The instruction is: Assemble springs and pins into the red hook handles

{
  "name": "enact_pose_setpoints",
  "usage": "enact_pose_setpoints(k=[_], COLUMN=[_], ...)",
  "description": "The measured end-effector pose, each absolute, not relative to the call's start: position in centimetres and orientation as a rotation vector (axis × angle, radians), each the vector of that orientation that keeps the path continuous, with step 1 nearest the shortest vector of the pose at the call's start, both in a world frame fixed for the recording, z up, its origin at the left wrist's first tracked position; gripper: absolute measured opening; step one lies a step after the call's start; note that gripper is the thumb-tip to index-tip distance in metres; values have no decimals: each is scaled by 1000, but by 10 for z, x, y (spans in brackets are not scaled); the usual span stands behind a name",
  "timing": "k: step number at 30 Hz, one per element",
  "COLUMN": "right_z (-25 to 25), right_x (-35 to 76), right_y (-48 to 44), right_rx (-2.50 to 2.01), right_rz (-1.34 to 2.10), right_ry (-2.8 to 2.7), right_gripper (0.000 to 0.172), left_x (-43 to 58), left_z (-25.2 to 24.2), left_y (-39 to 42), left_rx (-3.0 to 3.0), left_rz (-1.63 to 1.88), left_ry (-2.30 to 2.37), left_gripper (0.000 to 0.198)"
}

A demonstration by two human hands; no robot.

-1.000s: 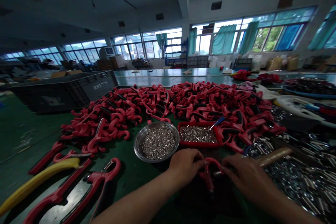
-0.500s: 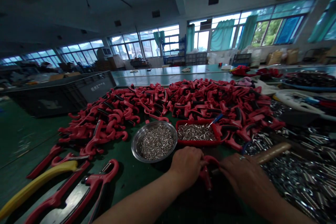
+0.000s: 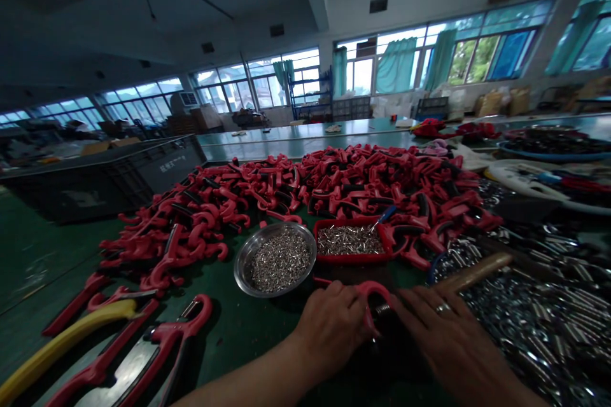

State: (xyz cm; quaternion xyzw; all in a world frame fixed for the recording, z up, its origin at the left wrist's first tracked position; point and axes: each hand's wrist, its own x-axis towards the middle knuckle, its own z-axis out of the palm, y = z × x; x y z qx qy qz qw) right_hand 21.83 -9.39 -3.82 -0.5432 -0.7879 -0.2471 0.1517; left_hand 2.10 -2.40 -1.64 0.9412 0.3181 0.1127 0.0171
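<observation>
My left hand point(image 3: 331, 321) is closed around a red hooked handle point(image 3: 373, 289) low in the middle of the view. A coil spring point(image 3: 382, 310) shows inside the curve of its hook. At the hook's right edge, my right hand point(image 3: 442, 324), with a ring on one finger, has its fingers bent and pressed together. Its thumb and whatever it pinches are hidden. Just beyond stand a steel bowl point(image 3: 242, 267) of small metal pins and a red tray point(image 3: 351, 259) holding more pins, with a blue-handled tool point(image 3: 384, 215) leaning in it.
A heap of red and black handles point(image 3: 353, 181) spreads behind the bowls. Loose metal parts point(image 3: 539, 324) and a wooden-handled hammer point(image 3: 477, 272) lie at right. At front left are assembled red tools point(image 3: 184, 331) and a yellow curved handle point(image 3: 71, 337). A dark crate point(image 3: 109, 178) stands farther left.
The view has shifted slightly. Both hands and the hooked handle are a little lower in view, and the spring inside the hook shows more clearly.
</observation>
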Motion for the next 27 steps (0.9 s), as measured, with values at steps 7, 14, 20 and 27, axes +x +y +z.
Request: enact_pose_setpoints(k=[7,14,20,27], right_z=[-41,-34,-27,-11], right_x=[225,241,287,299], right_y=[-96,-106,-92,-72], right_rx=[-1504,-1514,-2086,-2004], right_rz=[-695,-553,47,382], right_ry=[-2307,-2369,-1754,-1586], right_gripper=[56,47,45,36], left_x=[10,11,21,29], left_z=[-18,-6,-3,-13], left_y=[-31,-15,-6,-21], left_rx=[2832,2832,2835,2701], left_rz=[353,244,94,257], left_ry=[926,810,736,1025], left_gripper=[79,104,106,102])
